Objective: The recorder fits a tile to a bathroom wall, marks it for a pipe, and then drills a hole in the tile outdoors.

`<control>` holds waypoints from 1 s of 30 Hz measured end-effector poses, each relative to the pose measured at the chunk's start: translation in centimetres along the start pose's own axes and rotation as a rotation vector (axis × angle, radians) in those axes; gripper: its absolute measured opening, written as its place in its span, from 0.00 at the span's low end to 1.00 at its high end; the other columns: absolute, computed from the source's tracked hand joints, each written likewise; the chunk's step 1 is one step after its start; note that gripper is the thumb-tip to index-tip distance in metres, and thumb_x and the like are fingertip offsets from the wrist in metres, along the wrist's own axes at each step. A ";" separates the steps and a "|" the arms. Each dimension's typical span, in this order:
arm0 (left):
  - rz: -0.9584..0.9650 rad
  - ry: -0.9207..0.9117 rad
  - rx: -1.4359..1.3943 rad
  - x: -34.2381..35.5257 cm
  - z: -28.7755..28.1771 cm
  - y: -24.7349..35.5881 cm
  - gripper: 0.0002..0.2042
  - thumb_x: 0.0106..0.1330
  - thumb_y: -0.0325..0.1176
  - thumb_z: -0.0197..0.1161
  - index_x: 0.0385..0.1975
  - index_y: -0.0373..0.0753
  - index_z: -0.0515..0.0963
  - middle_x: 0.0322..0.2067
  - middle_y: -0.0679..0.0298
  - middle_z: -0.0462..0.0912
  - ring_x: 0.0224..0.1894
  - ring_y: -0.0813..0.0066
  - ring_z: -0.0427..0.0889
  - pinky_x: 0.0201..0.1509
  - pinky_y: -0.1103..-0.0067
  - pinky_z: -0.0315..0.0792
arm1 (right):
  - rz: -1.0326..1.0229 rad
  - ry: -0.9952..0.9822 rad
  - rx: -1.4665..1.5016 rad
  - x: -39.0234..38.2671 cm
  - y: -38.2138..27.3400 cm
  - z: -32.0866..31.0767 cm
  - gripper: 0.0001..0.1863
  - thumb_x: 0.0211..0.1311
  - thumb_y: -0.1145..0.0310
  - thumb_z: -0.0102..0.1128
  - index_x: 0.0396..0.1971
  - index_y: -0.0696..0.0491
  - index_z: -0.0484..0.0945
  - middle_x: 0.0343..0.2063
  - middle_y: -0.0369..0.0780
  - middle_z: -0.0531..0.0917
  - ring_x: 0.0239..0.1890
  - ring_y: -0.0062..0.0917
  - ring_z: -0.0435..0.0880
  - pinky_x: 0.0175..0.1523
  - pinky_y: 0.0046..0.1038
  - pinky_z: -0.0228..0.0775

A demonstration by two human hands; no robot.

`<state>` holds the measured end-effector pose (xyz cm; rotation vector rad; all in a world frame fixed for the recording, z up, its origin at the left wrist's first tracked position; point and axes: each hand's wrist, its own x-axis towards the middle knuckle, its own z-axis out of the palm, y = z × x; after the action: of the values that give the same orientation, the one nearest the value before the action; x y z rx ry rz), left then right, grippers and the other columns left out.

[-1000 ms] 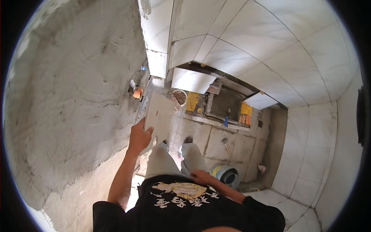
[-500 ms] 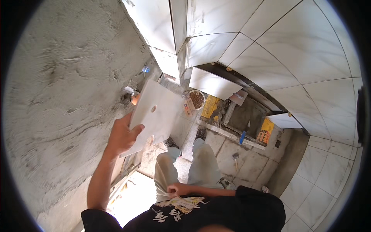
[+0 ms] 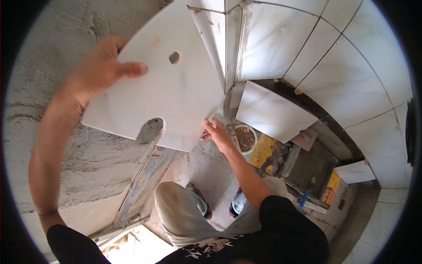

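A large white marble-look tile (image 3: 171, 92), with a small hole near its top and a U-shaped notch in its bottom edge, is raised against the rough cement wall (image 3: 61, 35). My left hand (image 3: 103, 70) grips its upper left edge, the thumb lying on the face and the fingers behind. My right hand (image 3: 216, 132) holds the lower right edge, fingertips partly hidden by the tile. Just right of the raised tile stands a tiled corner (image 3: 233, 48).
A loose white tile (image 3: 272, 110) leans at the tiled wall's foot. Below lie a bucket of brown material (image 3: 246, 140), yellow bags (image 3: 263, 149), a dark mortar patch (image 3: 307, 167) and a blue-handled tool (image 3: 304, 198). My legs (image 3: 176, 207) are below; a bright opening (image 3: 136, 248) shows at lower left.
My left hand has raised the tile up the cement wall. My right hand has moved up from my waist onto the tile's edge. The view has shifted toward the left corner.
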<state>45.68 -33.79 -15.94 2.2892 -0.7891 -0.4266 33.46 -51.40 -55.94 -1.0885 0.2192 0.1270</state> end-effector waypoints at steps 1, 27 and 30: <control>0.005 -0.011 0.126 0.4 -0.5 0.0 0.27 0.57 0.39 0.75 0.53 0.28 0.79 0.38 0.58 0.87 0.38 0.75 0.85 0.47 0.77 0.78 | -0.056 -0.004 -0.004 1.3 0.5 0.6 0.28 0.73 0.44 0.55 0.54 0.56 0.72 0.40 0.39 0.82 0.37 0.24 0.84 0.40 0.30 0.82; 0.077 0.043 0.351 4.9 1.8 -1.1 0.24 0.60 0.35 0.70 0.54 0.30 0.79 0.39 0.58 0.88 0.38 0.73 0.87 0.47 0.75 0.79 | -0.114 -0.138 -0.110 13.1 2.7 0.9 0.33 0.69 0.38 0.57 0.37 0.61 0.76 0.28 0.44 0.85 0.28 0.27 0.88 0.29 0.27 0.83; 0.040 0.052 0.372 4.8 2.3 -1.7 0.22 0.60 0.34 0.70 0.52 0.30 0.80 0.39 0.57 0.88 0.38 0.72 0.87 0.46 0.74 0.80 | -0.089 -0.077 -0.116 13.5 3.2 0.9 0.31 0.69 0.40 0.58 0.35 0.60 0.76 0.28 0.44 0.85 0.27 0.27 0.88 0.28 0.28 0.83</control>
<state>48.91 -36.98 -19.13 2.6084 -0.9504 -0.2131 45.96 -49.16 -61.51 -1.2048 0.0949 0.1029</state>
